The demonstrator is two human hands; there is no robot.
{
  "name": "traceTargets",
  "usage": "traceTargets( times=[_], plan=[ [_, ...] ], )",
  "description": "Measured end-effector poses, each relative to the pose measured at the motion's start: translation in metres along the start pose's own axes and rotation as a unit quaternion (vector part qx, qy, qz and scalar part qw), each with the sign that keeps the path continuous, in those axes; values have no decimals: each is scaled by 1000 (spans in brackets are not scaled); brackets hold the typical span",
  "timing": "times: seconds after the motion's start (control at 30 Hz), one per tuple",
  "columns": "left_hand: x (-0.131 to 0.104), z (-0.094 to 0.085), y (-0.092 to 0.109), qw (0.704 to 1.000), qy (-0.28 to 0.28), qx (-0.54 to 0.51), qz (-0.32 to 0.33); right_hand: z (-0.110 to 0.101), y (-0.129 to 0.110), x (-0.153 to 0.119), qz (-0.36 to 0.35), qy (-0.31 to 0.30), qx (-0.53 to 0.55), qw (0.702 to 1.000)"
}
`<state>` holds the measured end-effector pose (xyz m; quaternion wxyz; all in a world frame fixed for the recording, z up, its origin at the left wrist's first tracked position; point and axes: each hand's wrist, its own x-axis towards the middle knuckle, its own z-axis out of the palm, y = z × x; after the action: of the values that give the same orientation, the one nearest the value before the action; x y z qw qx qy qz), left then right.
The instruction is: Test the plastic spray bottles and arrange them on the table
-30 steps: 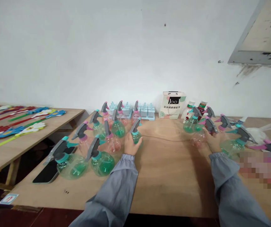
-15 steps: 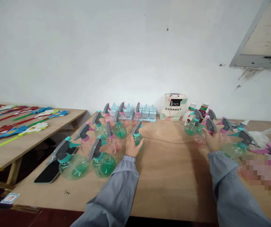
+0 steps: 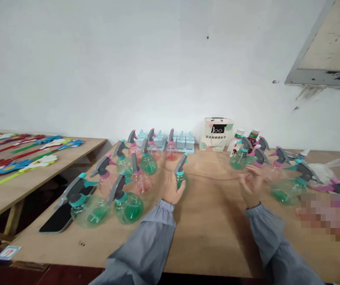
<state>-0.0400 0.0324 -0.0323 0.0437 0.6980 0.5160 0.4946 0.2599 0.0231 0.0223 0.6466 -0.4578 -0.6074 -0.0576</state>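
My left hand is closed around the near left side of a clear spray bottle with green at the bottom and a grey and teal trigger head. Its thumb lies across the front of the bottle, and the far fingers are partly hidden. Blurred by motion, my right hand hovers over the table with its fingers apart and nothing visible in it. Just behind it stands a spray bottle with a pink collar, its body partly covered by the hand. A green spray bottle rests to the right of that hand.
Several pink and green spray bottles crowd the table's left side beside a phone. Light-blue moulds, a carton and a red bottle line the wall. Hand-shaped clappers cover the left table.
My left hand and the green spray bottle have shifted right, away from the left cluster. My right hand has drawn left and nearer, away from the pink-collared bottle.
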Motion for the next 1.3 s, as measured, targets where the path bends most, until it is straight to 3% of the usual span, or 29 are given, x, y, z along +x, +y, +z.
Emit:
traceTargets(
  times=[0.03, 0.13, 0.27, 0.37, 0.43, 0.53, 0.67, 0.73, 0.87, 0.97, 1.1, 1.17, 1.3],
  plan=[
    [-5, 4, 7, 1000, -16, -7, 3, 10, -12, -4, -12, -75, 15, 997],
    [-20, 16, 28, 997, -63, -31, 5, 46, -37, -14, 17, -223, 67, 973],
    [-31, 21, 43, 994, -95, -57, 19, 85, -42, -26, 58, -319, 159, 933],
    [-28, 24, 34, 987, -113, -105, 36, 97, -36, -29, 84, -319, 214, 920],
    [-18, 28, 22, 985, -86, -148, 29, 97, -32, -28, 104, -308, 235, 916],
    [15, 36, 2, 987, 36, -156, -35, 94, -29, -25, 123, -304, 261, 908],
    [82, 43, -19, 968, 181, -78, -153, 92, -34, -23, 125, -330, 285, 891],
    [113, 45, -28, 953, 176, -36, -243, 91, -37, -22, 125, -340, 291, 886],
    [154, 53, -45, 951, 142, -23, -272, 87, -34, -19, 125, -348, 305, 878],
    [167, 57, -57, 951, 122, -10, -283, 86, -29, -15, 135, -355, 317, 869],
    [166, 58, -63, 948, 110, 18, -298, 91, -27, -10, 224, -335, 354, 844],
    [160, 57, -62, 946, 111, 34, -303, 95, -28, -6, 281, -328, 386, 815],
    [147, 52, -60, 945, 112, 62, -300, 99, -31, 0, 358, -355, 470, 724]
  ],
)
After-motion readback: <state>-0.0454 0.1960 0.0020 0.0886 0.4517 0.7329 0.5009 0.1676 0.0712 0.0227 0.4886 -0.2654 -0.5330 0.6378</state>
